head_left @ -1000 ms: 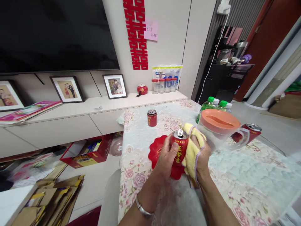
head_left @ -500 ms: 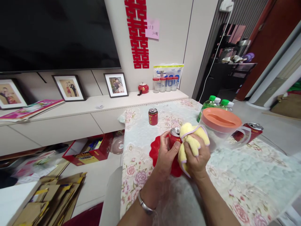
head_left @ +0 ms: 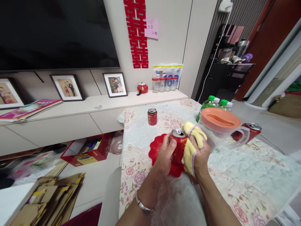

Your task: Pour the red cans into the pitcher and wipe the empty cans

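My left hand is closed round the left side of a red drink can, whose opened top faces up. Bunched in my right hand is a yellow cloth with a purple edge, pressed against the can's right side. Below the can, a red scalloped dish rests on the flowered tablecloth, partly hidden by my hands. Another red can stands upright farther back. To the right of my right hand is a clear pitcher with an orange lid.
Green-capped bottles stand behind the pitcher, and a large red can is to its right. Jars, a red pot and framed photos line the cabinet. Flattened cardboard and a red box lie on the floor.
The cloth has moved off the can's top and down onto its right side, showing the opening. The can now sits slightly more to the right, with more of its body visible.
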The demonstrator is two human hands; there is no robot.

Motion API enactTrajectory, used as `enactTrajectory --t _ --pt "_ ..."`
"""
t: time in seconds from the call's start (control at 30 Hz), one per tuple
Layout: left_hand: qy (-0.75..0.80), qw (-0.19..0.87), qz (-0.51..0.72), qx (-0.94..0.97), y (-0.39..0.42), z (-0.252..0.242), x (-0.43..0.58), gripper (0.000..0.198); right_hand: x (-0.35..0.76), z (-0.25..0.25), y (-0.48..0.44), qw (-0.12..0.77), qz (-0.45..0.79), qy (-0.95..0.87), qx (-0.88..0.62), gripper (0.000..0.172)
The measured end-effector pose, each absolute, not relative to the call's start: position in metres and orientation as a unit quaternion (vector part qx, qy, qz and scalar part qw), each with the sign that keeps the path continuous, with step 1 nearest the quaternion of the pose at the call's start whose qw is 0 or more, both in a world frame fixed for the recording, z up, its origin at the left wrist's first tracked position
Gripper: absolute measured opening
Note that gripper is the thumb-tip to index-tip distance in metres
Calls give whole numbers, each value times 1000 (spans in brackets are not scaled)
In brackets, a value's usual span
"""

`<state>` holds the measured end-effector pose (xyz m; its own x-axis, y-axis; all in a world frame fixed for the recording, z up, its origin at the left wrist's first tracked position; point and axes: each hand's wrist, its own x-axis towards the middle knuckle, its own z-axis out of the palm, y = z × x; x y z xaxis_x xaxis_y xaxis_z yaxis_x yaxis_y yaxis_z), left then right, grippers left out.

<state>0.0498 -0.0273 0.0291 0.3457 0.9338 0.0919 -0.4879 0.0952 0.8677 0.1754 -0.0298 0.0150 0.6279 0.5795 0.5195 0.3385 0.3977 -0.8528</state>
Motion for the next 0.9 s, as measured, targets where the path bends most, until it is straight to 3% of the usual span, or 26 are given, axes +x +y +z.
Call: enactTrajectory --t 0.2,0.43,0.67,0.8,0.9 --pt "261 650 556 447 -22 24 49 55 166 19 -42 695 20 -491 -525 27" --pt "319 605 549 481 -22 22 46 74 169 14 -45 704 39 -494 -508 28" --pt "227 704 527 417 -28 20 50 48 177 5 -27 736 107 -406 -530 41" --pt "235 684 547 421 -28 17 53 57 175 6 -26 739 103 -390 -540 44" --pt "271 653 556 437 -27 18 54 63 170 9 -31 735 66 -403 -542 37"
